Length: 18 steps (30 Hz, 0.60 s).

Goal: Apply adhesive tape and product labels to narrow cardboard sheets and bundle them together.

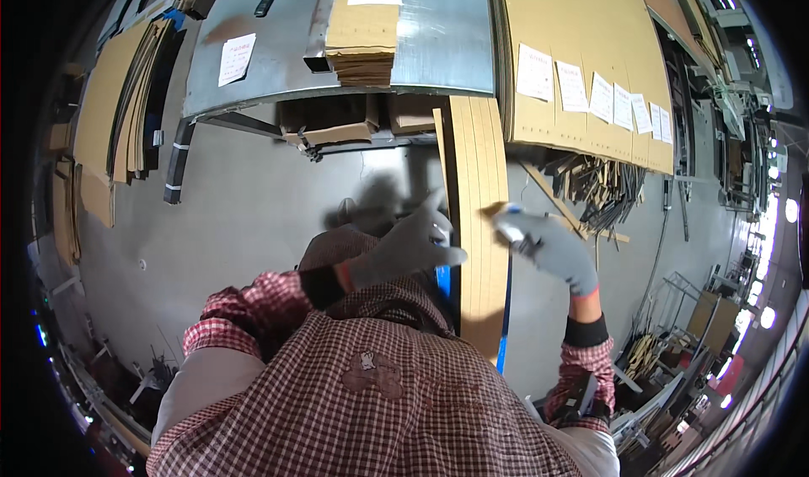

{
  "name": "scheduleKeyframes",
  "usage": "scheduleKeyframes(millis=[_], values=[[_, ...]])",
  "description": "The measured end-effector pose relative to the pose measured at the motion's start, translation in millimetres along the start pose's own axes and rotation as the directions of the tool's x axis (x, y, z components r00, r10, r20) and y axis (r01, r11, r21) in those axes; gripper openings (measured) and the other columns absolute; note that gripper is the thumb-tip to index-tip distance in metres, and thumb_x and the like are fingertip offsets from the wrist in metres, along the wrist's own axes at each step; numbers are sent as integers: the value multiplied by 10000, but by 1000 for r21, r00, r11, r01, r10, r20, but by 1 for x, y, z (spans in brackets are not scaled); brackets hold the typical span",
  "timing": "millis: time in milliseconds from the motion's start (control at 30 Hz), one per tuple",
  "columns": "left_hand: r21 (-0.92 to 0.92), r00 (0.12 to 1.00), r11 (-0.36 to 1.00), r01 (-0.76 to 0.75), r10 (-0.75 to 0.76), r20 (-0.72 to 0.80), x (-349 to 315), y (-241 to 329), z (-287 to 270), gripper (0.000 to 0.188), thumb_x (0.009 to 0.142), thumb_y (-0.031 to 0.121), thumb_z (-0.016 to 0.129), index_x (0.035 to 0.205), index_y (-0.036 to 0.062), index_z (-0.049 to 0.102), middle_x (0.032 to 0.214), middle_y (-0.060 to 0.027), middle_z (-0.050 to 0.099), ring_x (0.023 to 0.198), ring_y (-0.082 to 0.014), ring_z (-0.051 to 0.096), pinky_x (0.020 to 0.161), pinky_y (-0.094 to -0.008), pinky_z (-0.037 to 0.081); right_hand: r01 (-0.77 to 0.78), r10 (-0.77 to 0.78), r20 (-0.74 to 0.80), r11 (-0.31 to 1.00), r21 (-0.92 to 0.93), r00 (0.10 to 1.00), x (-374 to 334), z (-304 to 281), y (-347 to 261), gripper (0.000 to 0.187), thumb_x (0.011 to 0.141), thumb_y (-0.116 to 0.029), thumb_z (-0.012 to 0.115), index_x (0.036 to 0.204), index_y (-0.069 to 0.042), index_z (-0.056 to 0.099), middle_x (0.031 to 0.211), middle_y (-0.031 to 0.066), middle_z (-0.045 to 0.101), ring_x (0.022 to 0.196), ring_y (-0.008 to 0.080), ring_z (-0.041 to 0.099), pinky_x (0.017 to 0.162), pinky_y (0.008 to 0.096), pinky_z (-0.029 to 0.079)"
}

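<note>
Left gloved hand splays 2 digits, its hold unclear; right gloved hand clasps a small blurred object.

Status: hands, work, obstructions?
Left grey-gloved hand: thumb and finger spread. Right grey-gloved hand: closed on small blurred whitish object. Long flat tan strips between hands. Possible obstruction: grey metal table, far end.

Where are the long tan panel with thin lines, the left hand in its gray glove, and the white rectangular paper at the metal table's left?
Long tan panel [482,233]: head view, its bare middle.
Left hand [409,245]: head view, middle of the hand.
White rectangular paper [236,60]: head view, middle of the sheet.
</note>
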<state>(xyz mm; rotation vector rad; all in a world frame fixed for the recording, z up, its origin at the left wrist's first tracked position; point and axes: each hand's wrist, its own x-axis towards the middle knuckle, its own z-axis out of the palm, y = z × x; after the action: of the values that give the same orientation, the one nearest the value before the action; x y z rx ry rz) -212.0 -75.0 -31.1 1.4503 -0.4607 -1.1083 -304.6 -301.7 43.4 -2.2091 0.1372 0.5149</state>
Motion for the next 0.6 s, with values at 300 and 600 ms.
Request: scheduleKeyframes(millis=[300, 600], values=[[338, 991, 937, 92, -54, -121, 8, -39, -30, 592, 834, 224, 708, 1324, -12, 475, 768, -107, 644, 730, -184, 652, 652, -320, 528, -153, 153, -7, 980, -131, 988, 16, -22, 52, 270, 792, -104, 652, 1055, -71, 703, 976, 133, 706, 832, 318, 676, 768, 354, 536], [-516, 914, 754, 407, -328, 241, 85, -163, -15, 197, 966, 171, 514, 1076, 19, 576, 892, -63, 627, 784, -135, 622, 702, -301, 524, 99, -59, -129, 941, 324, 990, 86, 87, 220, 345, 847, -243, 656, 1014, 59, 660, 916, 251, 684, 845, 346, 671, 758, 391, 520]])
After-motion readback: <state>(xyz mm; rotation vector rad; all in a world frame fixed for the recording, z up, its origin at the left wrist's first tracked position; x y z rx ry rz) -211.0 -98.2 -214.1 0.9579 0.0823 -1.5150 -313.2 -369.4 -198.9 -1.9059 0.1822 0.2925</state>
